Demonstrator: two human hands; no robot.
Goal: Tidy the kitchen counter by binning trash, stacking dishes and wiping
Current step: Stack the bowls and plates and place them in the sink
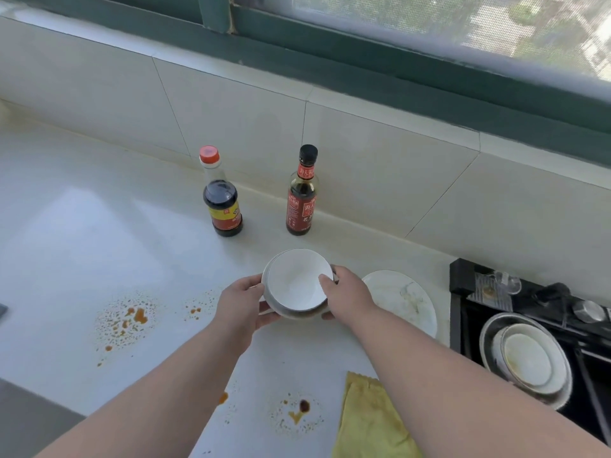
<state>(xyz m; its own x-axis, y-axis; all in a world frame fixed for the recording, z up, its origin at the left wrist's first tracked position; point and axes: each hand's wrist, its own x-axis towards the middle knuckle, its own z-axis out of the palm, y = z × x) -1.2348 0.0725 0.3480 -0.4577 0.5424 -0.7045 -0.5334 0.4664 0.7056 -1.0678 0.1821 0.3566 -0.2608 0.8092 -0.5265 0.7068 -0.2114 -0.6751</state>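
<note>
Gripping a white bowl (pixel 297 283) between both hands, left hand (pixel 243 300) and right hand (pixel 347 294), just left of a dirty plate (pixel 401 300). Sauce spills (pixel 127 320) and a yellow cloth (pixel 370 421) are waiting on the counter (pixel 99 233); wiping looks undone.

- I stand in a home kitchen: tiled counter (pixel 99 200) below a window (pixel 429 24).
- Sauce bottles (pixel 223 193), dirty plate (pixel 401 300), black stove (pixel 529 325) confirm it.
</note>
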